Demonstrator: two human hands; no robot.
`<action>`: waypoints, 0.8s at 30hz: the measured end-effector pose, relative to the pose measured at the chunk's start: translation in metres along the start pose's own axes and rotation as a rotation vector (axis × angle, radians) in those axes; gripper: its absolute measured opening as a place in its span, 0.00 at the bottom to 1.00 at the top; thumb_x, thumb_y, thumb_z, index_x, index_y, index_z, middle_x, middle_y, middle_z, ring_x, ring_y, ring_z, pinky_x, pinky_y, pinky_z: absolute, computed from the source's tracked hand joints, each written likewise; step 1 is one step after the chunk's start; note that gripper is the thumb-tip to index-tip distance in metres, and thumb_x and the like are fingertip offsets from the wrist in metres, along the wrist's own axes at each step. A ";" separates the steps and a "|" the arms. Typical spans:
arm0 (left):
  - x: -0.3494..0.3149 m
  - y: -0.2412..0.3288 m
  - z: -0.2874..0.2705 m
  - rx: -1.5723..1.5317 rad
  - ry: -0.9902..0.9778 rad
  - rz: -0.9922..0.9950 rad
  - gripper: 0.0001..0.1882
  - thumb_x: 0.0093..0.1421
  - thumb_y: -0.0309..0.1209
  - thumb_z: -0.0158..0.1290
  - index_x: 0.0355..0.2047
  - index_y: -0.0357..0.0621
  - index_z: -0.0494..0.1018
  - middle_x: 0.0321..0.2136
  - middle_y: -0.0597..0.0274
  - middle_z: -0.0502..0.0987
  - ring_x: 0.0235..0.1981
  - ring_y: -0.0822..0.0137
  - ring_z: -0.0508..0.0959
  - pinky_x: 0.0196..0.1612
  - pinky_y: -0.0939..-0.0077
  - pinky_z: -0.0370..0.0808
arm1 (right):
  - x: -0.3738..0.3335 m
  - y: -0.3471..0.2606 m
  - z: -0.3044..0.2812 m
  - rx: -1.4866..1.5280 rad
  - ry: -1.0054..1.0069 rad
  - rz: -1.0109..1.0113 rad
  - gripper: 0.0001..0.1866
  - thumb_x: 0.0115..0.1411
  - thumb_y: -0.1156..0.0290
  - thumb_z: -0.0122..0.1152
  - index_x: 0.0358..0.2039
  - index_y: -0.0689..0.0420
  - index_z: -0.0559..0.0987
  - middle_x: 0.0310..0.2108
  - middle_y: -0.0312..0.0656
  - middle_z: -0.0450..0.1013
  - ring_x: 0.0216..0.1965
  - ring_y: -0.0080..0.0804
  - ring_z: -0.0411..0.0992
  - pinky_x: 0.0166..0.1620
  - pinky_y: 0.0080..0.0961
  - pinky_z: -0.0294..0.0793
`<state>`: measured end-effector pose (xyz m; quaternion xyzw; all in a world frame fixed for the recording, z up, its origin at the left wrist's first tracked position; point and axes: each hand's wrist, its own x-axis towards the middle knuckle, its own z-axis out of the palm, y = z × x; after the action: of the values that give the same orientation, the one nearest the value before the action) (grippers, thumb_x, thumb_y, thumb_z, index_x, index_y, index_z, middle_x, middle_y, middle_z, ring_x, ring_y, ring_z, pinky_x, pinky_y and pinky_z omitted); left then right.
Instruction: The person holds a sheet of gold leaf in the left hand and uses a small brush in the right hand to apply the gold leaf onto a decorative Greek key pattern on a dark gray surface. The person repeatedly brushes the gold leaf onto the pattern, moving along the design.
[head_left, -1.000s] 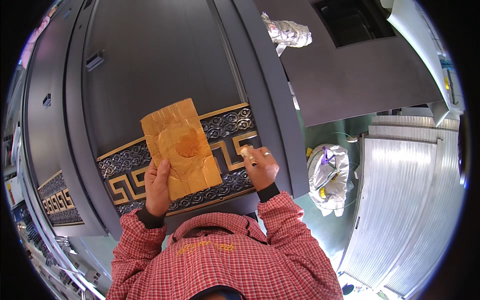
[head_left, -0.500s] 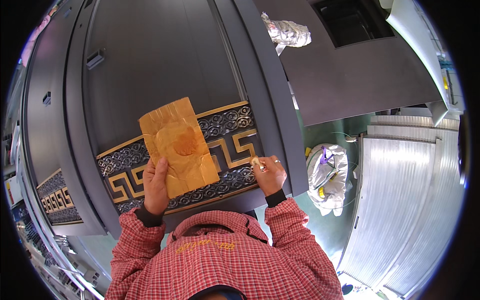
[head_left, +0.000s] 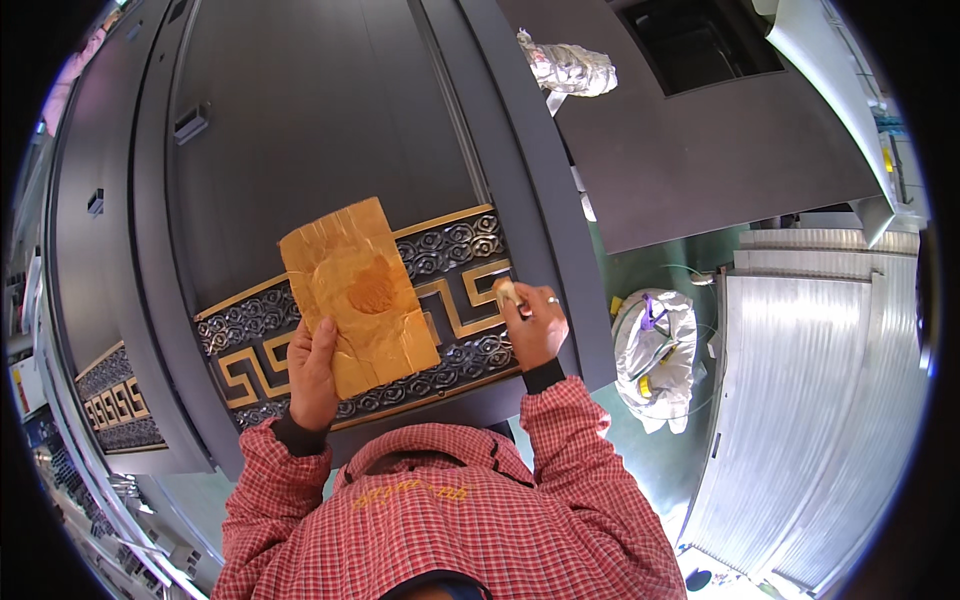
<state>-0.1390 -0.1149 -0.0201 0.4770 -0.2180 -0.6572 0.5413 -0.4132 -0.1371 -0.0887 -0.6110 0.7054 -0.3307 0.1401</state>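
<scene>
1. Gold key-pattern band [head_left: 478, 326] crosses the dark panel [head_left: 320, 130] near its lower edge, partly behind the brown sheet [head_left: 375, 345]
2. Right hand [head_left: 537, 325] pinches a small pale wad [head_left: 506, 291] by the band's right end; whether they touch, I cannot tell
3. Left hand [head_left: 314, 372] clamps the sheet, thumb on top

Here's the left hand [head_left: 313, 370], thumb pressed over a creased golden-brown sheet [head_left: 362, 298] bearing a reddish-brown patch [head_left: 372, 285]! Across from it, the right hand [head_left: 537, 325] (ring and all) pinches a small pale piece [head_left: 507, 292] beside the gold key pattern [head_left: 480, 328]. A whitish bag [head_left: 672, 375] sits on the green floor [head_left: 625, 268], off right.
</scene>
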 end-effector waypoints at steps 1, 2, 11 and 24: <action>0.000 0.001 0.001 -0.008 0.002 -0.002 0.16 0.68 0.32 0.41 0.52 0.35 0.64 0.46 0.58 0.74 0.44 0.71 0.76 0.46 0.77 0.75 | 0.005 0.001 0.005 0.005 0.011 -0.001 0.08 0.46 0.74 0.63 0.30 0.53 0.78 0.26 0.37 0.72 0.23 0.32 0.71 0.28 0.27 0.71; 0.000 0.001 0.002 -0.015 0.004 -0.003 0.16 0.68 0.32 0.41 0.52 0.35 0.63 0.47 0.58 0.74 0.44 0.71 0.76 0.47 0.77 0.75 | 0.010 0.003 0.010 0.010 0.022 -0.002 0.08 0.46 0.74 0.63 0.30 0.53 0.78 0.26 0.37 0.72 0.24 0.32 0.71 0.28 0.27 0.71; 0.002 0.002 0.000 0.003 0.001 0.004 0.16 0.68 0.31 0.41 0.53 0.36 0.63 0.48 0.58 0.73 0.45 0.70 0.76 0.48 0.77 0.75 | 0.015 0.004 0.019 -0.004 -0.001 0.049 0.06 0.46 0.74 0.64 0.27 0.53 0.78 0.23 0.35 0.71 0.23 0.31 0.70 0.26 0.27 0.71; 0.004 0.000 0.000 -0.011 -0.005 0.003 0.16 0.68 0.31 0.41 0.52 0.36 0.64 0.47 0.59 0.74 0.44 0.71 0.76 0.47 0.77 0.75 | 0.020 0.016 0.024 -0.002 0.031 -0.009 0.07 0.44 0.76 0.64 0.27 0.53 0.78 0.23 0.36 0.70 0.24 0.33 0.71 0.27 0.29 0.71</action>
<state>-0.1390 -0.1184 -0.0215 0.4721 -0.2162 -0.6588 0.5444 -0.4157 -0.1629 -0.1124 -0.6092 0.7050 -0.3401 0.1272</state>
